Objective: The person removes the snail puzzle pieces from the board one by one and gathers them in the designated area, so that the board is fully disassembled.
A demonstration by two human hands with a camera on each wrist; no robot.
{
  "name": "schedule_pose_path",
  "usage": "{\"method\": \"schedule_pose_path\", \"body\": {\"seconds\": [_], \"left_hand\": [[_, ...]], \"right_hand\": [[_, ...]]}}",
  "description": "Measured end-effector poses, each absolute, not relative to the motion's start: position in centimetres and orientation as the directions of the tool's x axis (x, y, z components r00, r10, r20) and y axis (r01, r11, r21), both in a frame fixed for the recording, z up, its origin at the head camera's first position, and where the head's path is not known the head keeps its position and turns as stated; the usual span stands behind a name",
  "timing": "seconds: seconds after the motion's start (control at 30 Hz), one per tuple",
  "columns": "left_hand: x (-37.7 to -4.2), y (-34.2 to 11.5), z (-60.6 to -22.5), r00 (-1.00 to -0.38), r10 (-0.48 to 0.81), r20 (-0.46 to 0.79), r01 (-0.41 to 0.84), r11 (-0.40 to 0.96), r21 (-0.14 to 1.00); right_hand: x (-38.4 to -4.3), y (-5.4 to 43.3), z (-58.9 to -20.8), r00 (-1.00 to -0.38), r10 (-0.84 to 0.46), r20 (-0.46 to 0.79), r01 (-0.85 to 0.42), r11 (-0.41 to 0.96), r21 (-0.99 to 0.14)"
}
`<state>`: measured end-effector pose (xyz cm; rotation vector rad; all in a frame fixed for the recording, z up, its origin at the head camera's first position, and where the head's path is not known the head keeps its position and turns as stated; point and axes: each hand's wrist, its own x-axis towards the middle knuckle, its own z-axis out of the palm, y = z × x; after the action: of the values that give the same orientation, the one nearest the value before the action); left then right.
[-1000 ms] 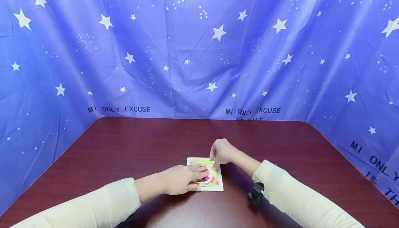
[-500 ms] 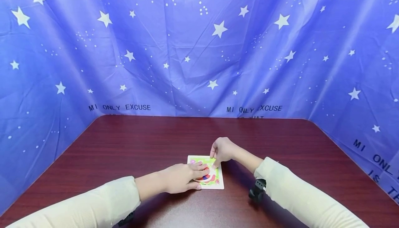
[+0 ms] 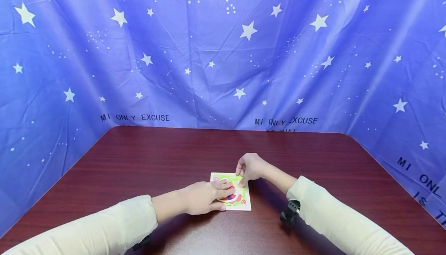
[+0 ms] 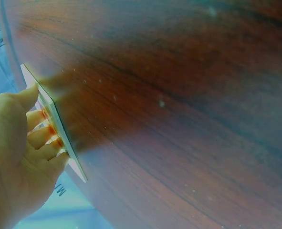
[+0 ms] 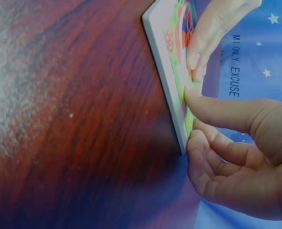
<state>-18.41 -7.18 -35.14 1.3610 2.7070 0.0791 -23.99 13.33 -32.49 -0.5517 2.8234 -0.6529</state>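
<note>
A small square picture board [image 3: 239, 199] lies flat on the table, white-edged, printed green with a red and blue round shape. My left hand [image 3: 203, 197] rests palm-down over its left part, fingers stretched across the picture. The left wrist view has the thumb of that hand [image 4: 16, 157] at the board's edge [image 4: 55, 110]. At the far right corner, my right hand [image 3: 251, 166] pinches the board, thumb on the printed face and curled fingers at the far edge. From the right wrist, this hand [image 5: 255, 148] partly covers the corner, near the left fingertips [image 5: 194, 61].
The dark red wooden table [image 3: 167, 150] extends around the board on every side. A blue curtain [image 3: 209, 46] with white stars and lettering hangs behind and at both sides. A black wrist device [image 3: 289, 213] sits below the right sleeve.
Both hands keep their places on the board. The head view has shifted slightly, so curtain, table edge and board appear a little higher and farther right.
</note>
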Motion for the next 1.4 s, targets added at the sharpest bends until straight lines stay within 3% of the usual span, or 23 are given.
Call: {"method": "schedule_pose_path", "body": {"seconds": [0.23,0.47,0.63,1.07,1.23,1.4], "left_hand": [[-18.4,-7.2,-35.1,-0.594,0.801,-0.073,0.795,0.599,0.095],[-18.1,-7.2,-35.3,-0.598,0.799,-0.068,0.792,0.601,0.104],[-18.0,-7.2,-35.3,-0.593,0.802,-0.063,0.798,0.597,0.088],[-18.1,-7.1,-35.4,-0.589,0.806,-0.063,0.803,0.592,0.071],[-18.2,-7.0,-35.5,-0.591,0.804,-0.06,0.802,0.594,0.064],[-18.3,-7.0,-35.4,-0.594,0.803,-0.056,0.8,0.596,0.063]], "right_hand": [[-23.8,13.5,-32.5,-0.905,-0.411,-0.111,-0.303,0.805,-0.51],[-23.1,13.4,-33.0,-0.892,-0.446,0.067,-0.438,0.821,-0.365],[-22.7,13.0,-32.9,-0.887,-0.45,0.1,-0.457,0.826,-0.329],[-23.6,12.4,-32.4,-0.928,-0.357,-0.103,-0.321,0.911,-0.26],[-23.8,12.4,-32.3,-0.926,-0.355,-0.129,-0.318,0.916,-0.244],[-23.4,12.5,-32.1,-0.926,-0.36,-0.116,-0.312,0.901,-0.303]]}}
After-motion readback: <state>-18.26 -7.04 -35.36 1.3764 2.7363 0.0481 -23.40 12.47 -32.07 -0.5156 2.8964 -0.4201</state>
